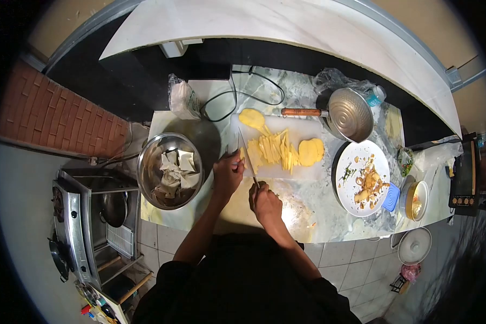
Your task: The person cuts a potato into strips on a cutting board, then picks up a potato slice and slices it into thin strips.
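The right hand [264, 204] is clenched round the handle of a knife [248, 159], whose blade reaches up over the white cutting board [302, 129]. The left hand [228, 174] grips a yellow piece [244, 154], probably potato, with curled fingers at the board's left edge. Cut strips [275, 148] and round slices [311, 152] lie mid-board. To the left, a steel bowl [141, 170] holds pale folded sheets [174, 164]. To the right, a white plate [353, 154] carries scraps [368, 183]. Beyond it stands a steel saucepan [351, 113].

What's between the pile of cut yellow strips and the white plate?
Head view: a stack of round yellow slices on the cutting board, between strips and plate.
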`<state>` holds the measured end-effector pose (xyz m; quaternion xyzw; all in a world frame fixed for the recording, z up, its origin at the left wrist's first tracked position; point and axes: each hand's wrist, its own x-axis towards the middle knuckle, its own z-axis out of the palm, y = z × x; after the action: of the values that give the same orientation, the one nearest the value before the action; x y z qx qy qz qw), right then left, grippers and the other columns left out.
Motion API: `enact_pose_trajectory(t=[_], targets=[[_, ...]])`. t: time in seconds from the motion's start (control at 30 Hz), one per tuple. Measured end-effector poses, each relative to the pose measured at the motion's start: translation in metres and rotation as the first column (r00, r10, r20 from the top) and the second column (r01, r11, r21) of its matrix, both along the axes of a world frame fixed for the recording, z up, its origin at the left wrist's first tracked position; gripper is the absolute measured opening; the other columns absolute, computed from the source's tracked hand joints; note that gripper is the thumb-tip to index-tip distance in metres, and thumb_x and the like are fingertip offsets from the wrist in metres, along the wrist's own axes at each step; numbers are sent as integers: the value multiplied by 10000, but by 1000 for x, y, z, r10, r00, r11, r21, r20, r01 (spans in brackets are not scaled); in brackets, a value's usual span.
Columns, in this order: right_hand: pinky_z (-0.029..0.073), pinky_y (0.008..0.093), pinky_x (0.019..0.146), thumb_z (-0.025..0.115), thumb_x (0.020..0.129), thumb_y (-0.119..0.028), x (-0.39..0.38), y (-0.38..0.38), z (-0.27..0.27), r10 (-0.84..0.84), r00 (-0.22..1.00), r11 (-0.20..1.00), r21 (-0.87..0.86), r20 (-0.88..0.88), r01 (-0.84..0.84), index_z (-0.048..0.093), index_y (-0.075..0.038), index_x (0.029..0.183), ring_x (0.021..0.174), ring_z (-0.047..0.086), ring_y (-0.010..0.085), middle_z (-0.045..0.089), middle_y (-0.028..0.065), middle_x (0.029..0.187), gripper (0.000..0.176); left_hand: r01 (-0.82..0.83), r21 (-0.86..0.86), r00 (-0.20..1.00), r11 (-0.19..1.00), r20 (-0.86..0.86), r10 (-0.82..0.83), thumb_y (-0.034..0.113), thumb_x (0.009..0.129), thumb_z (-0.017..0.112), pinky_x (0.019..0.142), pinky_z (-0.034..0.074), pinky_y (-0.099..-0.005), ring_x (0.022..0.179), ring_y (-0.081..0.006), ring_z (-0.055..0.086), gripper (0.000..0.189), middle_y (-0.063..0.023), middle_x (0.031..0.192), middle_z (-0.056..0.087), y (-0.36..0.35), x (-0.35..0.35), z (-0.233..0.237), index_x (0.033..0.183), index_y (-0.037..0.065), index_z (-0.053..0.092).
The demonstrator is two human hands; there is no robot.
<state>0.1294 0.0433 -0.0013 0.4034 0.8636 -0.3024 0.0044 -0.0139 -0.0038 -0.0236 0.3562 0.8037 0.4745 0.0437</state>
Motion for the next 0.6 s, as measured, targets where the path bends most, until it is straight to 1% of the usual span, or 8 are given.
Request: enact_pose_trajectory(t=[0.1,0.13,0.2,0.27,0.37,0.4,0.47,0.6], targets=[[495,519,604,440,936,-241,-2,6,11,18,995,1000,-11,-96,-19,512,18,1016,659,614,448,618,276,709,281,26,-67,1000,997,16,-25,67,767,671,574,516,-318,602,-241,653,276,-126,785,642,0,-4,-5,1039,24,658],[490,526,606,438,937,-239,-4,8,13,29,986,999,-17,-162,-32,516,29,1016,653,607,458,611,283,698,291,17,-84,998,996,-51,-22,78,775,671,573,513,-310,603,-233,658,268,-112,766,650,-1,-6,-9,1039,37,658],[486,531,608,434,938,-237,-7,8,12,26,986,999,-24,-162,-30,513,37,1018,660,603,466,607,288,699,296,6,-99,993,995,-121,-18,88,782,671,572,509,-301,605,-224,663,259,-97,747,657,0,-8,-6,1038,50,659],[481,535,610,430,939,-235,-9,9,14,19,987,999,-33,-159,-25,509,45,1020,667,598,473,603,293,700,302,21,-132,994,991,109,-7,100,799,667,565,506,-291,594,-195,672,237,-92,714,670,4,-8,8,1032,56,658],[497,517,621,442,941,-246,-12,7,16,14,985,996,-80,-173,-28,511,32,946,705,613,448,608,277,761,287,-9,-38,981,999,192,16,101,814,659,549,509,-281,577,-175,674,213,-110,681,670,3,-14,-19,1018,40,659],[484,527,614,433,941,-227,-12,5,13,22,981,996,-78,-192,-37,506,44,975,691,603,463,606,285,741,283,-7,-39,981,999,193,14,101,814,659,549,509,-281,577,-175,674,213,-110,681,670,4,-13,-14,1018,40,659],[472,536,607,425,940,-208,-12,3,8,29,977,996,-77,-209,-46,501,56,1004,677,593,478,604,294,721,282,-19,-35,951,999,309,29,121,816,662,587,511,-297,574,-170,674,216,-91,658,668,6,-12,-2,1013,35,662],[473,527,593,429,936,-192,-11,1,12,53,970,994,-76,-237,-73,489,53,1004,673,595,469,606,283,720,261,-36,-58,950,998,308,52,133,808,665,640,505,-321,572,-178,671,225,-72,638,665,5,-11,-7,1014,43,669]])
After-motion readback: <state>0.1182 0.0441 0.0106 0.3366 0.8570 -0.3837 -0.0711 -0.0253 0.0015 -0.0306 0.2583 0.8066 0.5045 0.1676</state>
